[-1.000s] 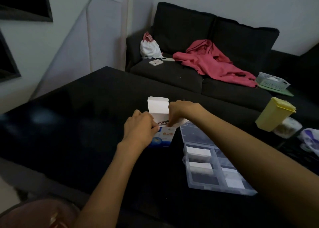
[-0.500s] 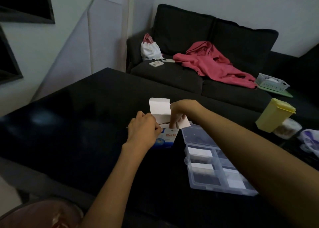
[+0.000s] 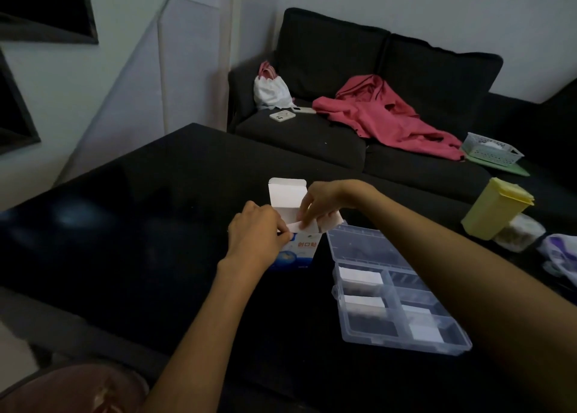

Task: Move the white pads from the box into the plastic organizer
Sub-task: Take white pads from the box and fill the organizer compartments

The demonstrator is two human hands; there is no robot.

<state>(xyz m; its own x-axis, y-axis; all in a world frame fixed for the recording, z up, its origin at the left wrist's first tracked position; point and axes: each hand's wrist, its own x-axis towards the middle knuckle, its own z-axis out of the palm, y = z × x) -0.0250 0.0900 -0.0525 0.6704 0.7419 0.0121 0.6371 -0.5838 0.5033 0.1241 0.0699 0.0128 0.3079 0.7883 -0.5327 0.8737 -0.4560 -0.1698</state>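
A small white and blue box [image 3: 300, 253] stands upright on the black table [image 3: 125, 241], its white lid flap [image 3: 286, 196] raised. My left hand [image 3: 257, 234] grips the box near its top left. My right hand [image 3: 321, 205] is over the box's mouth, its fingers pinching white pads [image 3: 324, 223] that stick out of the opening. Right of the box lies the clear plastic organizer [image 3: 396, 291], lid open. Several of its compartments hold white pads [image 3: 360, 276]; others look dark.
A yellow lidded container [image 3: 496, 208] and a clear tub [image 3: 518, 233] stand at the table's right. Behind the table is a dark sofa [image 3: 359, 106] with a pink garment [image 3: 384, 116], a white bag [image 3: 270, 89] and a white basket [image 3: 491, 148].
My right hand has lifted slightly from the box's mouth, drawing white pads up and out. My left hand has stayed on the box.
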